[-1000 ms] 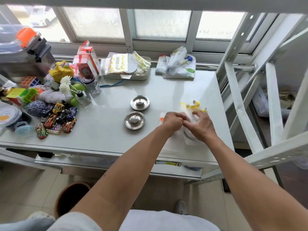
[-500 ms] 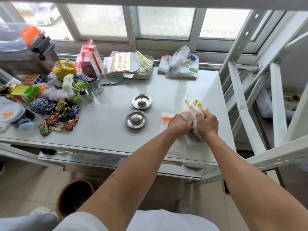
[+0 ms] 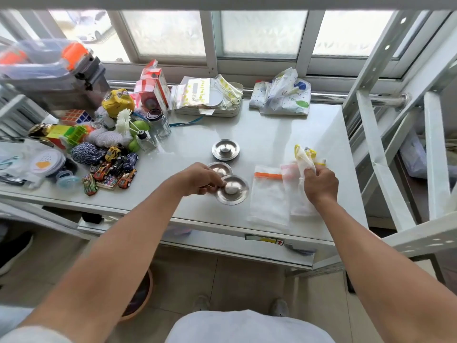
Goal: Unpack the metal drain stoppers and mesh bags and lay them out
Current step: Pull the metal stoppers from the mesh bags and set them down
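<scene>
Landmark: flat clear zip bag w/ orange strip (image 3: 269,194), near table's front edge. Just left of it, left hand (image 3: 197,179) pinches a round shiny metal drain stopper (image 3: 232,189) by its rim, low over the white tabletop (image 3: 259,134). A 2nd stopper (image 3: 218,168) sits partly under the hand; a 3rd (image 3: 225,149) lies beyond. Right of the bag, right hand (image 3: 320,185) is clenched on a bunched white mesh bag w/ yellow trim (image 3: 304,159). Risks, imo: held stopper lands overlapping the 2nd, or slips & clatters; mesh could snag.
</scene>
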